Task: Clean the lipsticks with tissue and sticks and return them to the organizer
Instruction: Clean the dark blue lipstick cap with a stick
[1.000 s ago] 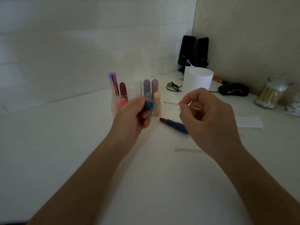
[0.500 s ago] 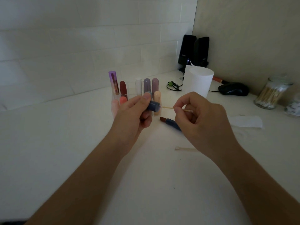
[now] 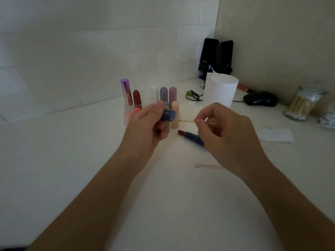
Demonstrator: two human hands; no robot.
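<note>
My left hand [image 3: 146, 129] grips a blue lipstick cap [image 3: 169, 115], its open end turned to the right. My right hand [image 3: 226, 134] pinches a cotton stick [image 3: 187, 121] whose tip points at the cap, a short gap away. The open blue lipstick [image 3: 192, 137] with a dark red bullet lies on the table between my hands. Behind my left hand stands the clear organizer [image 3: 145, 98] with several capped lipsticks upright in it.
A white tissue roll [image 3: 222, 91] stands behind my right hand. A folded tissue [image 3: 274, 134] lies at the right, a used stick [image 3: 208, 166] nearer me. A jar of cotton sticks [image 3: 302, 103], a black mouse [image 3: 260, 100] and two black speakers [image 3: 215, 57] fill the far right corner.
The stick's tip was inside the cap half a second ago; my right hand has drawn it out to the right, leaving a gap. My left hand keeps hold of the cap.
</note>
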